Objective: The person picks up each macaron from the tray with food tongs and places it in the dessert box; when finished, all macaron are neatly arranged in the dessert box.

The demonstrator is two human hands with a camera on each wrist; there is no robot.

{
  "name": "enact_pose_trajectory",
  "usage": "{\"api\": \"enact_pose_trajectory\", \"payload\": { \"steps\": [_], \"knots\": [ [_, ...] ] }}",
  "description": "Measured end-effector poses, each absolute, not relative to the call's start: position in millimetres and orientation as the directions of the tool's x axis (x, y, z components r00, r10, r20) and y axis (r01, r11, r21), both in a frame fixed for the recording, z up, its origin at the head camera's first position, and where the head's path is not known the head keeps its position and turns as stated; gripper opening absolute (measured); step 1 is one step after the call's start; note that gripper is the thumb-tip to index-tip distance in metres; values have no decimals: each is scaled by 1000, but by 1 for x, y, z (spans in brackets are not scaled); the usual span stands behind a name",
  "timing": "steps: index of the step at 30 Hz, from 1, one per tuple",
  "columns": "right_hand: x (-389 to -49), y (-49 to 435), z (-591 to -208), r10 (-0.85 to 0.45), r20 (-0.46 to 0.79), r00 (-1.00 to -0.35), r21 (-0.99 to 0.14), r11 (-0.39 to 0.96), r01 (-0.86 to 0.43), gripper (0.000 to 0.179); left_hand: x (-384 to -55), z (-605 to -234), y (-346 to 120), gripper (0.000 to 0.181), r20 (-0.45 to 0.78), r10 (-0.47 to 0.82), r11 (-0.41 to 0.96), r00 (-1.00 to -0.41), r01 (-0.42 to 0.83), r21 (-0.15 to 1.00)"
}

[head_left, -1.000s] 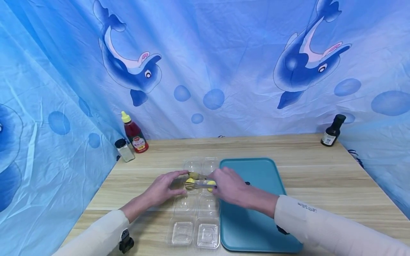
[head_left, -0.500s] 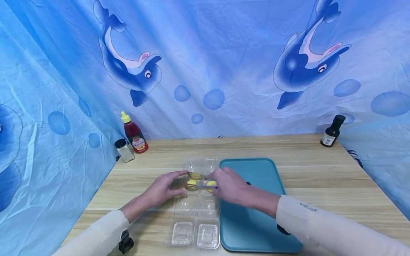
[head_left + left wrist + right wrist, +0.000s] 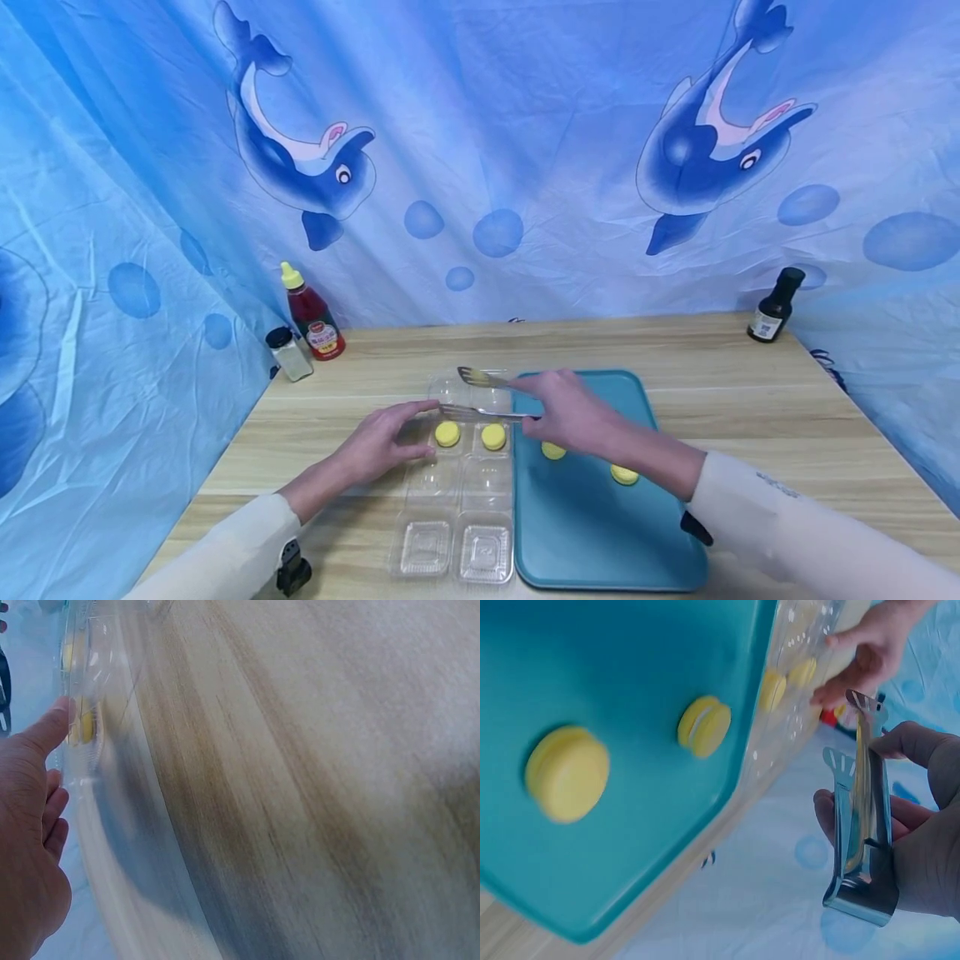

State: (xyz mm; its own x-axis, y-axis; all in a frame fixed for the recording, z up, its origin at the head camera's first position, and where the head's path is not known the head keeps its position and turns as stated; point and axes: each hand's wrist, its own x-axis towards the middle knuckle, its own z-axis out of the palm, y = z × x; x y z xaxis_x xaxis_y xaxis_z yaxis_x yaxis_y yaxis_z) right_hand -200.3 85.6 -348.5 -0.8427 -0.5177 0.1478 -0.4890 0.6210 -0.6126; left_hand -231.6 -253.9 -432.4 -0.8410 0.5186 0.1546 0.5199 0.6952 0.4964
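Four yellow macarons (image 3: 447,434): two in a clear plastic compartmented container (image 3: 426,546), lower centre of the head view; two on a teal tray (image 3: 600,533), just right of it. One pair of metal tongs (image 3: 862,877), arms spread, gripped by the right hand (image 3: 572,410). Left hand (image 3: 378,446), fingers extended, at the container's left edge. One red sauce bottle (image 3: 318,325), centre left.

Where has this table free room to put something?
Bare wood lies right of the teal tray, and behind it, between red bottle and dark bottle. Crowded is the clear container: yellow macarons inside, left hand at its edge, right hand with tongs above.
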Motion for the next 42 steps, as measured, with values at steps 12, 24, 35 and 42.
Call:
{"api": "enact_pose_trajectory", "payload": {
  "steps": [12,24,35,42],
  "knots": [
    [-194,150,-346,-402,161,-901,-580,700,-416,58,-232,-433,-255,80,158,521,695,-839,525,491],
    [-167,187,-363,-309,42,-950,-592,758,-273,60,-230,-424,-254,80,208,509,703,-835,543,460],
    [-156,198,-377,-311,12,-950,-612,749,-253,60,-209,-416,-237,87,282,599,601,-750,653,461],
    [-151,200,-385,-321,-11,-947,-625,742,-244,57,-187,-418,-223,89,261,663,530,-702,686,498]
  ]
}}
